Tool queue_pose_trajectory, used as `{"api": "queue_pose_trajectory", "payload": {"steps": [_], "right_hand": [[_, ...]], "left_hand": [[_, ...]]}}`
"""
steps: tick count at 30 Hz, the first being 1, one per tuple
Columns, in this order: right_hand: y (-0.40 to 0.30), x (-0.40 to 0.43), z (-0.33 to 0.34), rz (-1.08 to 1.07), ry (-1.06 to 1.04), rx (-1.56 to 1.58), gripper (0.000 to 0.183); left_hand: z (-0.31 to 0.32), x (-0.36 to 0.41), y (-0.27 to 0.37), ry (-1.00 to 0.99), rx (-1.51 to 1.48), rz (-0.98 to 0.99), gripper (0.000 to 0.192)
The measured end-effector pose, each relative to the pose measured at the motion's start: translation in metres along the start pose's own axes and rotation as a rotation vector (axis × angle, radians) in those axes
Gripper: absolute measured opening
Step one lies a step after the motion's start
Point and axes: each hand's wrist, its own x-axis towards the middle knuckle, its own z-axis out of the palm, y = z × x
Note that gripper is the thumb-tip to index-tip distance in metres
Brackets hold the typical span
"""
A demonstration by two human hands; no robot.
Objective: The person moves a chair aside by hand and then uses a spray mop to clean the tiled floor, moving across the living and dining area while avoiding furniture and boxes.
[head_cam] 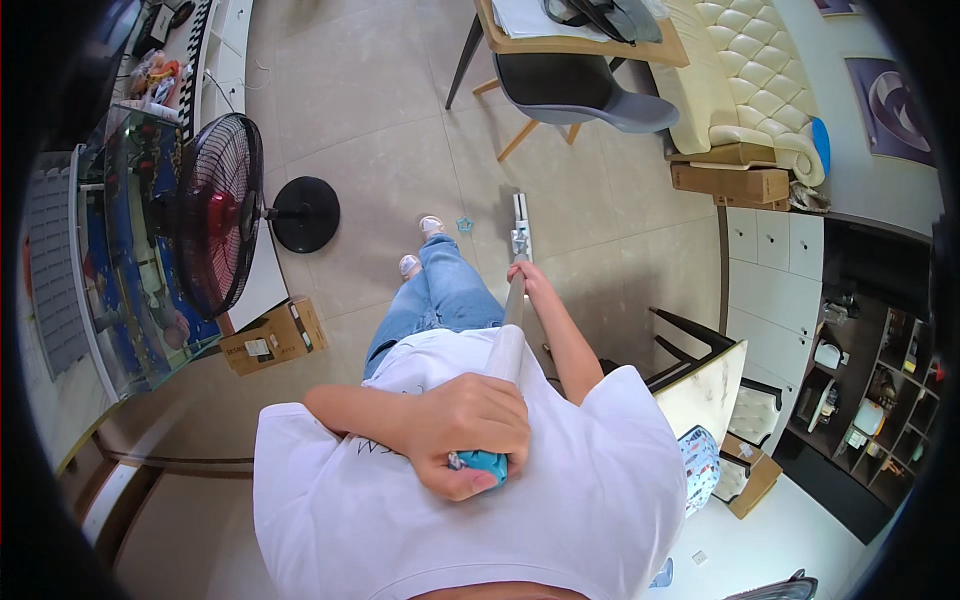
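A long-handled floor mop [506,352] slants from my chest down to the floor. My left hand [474,431] is wrapped around its top end, where a turquoise grip [484,466] shows below the fingers. Farther down the pale pole, my right hand [528,276] is closed around the shaft. The narrow white and grey mop head [520,225] is on the tiles, ahead and right of my feet. A small turquoise star-shaped object [465,224] lies on the floor between my shoes and the mop head.
To the left stand a pedestal fan [221,214] with a round black base [306,214], a glass tank [142,247] and a cardboard box [274,337]. A grey chair [577,94] is tucked under a wooden table [585,46] ahead. A marble-topped table [701,394] stands close on the right.
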Motion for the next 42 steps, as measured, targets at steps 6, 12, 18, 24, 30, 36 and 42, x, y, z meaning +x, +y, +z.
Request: {"api": "queue_pose_trajectory", "payload": {"steps": [6, 12, 18, 24, 30, 36, 42], "right_hand": [[-0.053, 0.007, -0.013, -0.121, 0.079, 0.035, 0.011], [-0.069, 0.031, -0.018, -0.166, 0.153, -0.021, 0.018], [-0.024, 0.013, 0.027, -0.123, 0.240, -0.138, 0.018], [0.056, -0.043, 0.058, 0.169, -0.056, -0.405, 0.019], [0.101, -0.094, 0.077, -0.215, 0.058, 0.034, 0.021], [0.127, -0.120, 0.053, -0.380, 0.151, 0.100, 0.017], [0.121, -0.124, 0.008, -0.239, 0.249, 0.346, 0.007]], "left_hand": [[-0.007, 0.016, -0.011, -0.072, 0.061, -0.035, 0.017], [-0.011, 0.010, -0.051, -0.055, 0.145, -0.071, 0.015], [-0.019, -0.013, -0.024, 0.017, 0.163, -0.013, 0.011], [-0.030, -0.021, 0.021, -0.070, -0.028, 0.076, 0.024], [-0.027, 0.012, 0.016, -0.291, -0.327, 0.044, 0.022], [-0.018, 0.013, 0.018, -0.502, -0.393, 0.074, 0.023], [-0.023, -0.018, -0.039, -0.335, -0.480, -0.045, 0.026]]}}
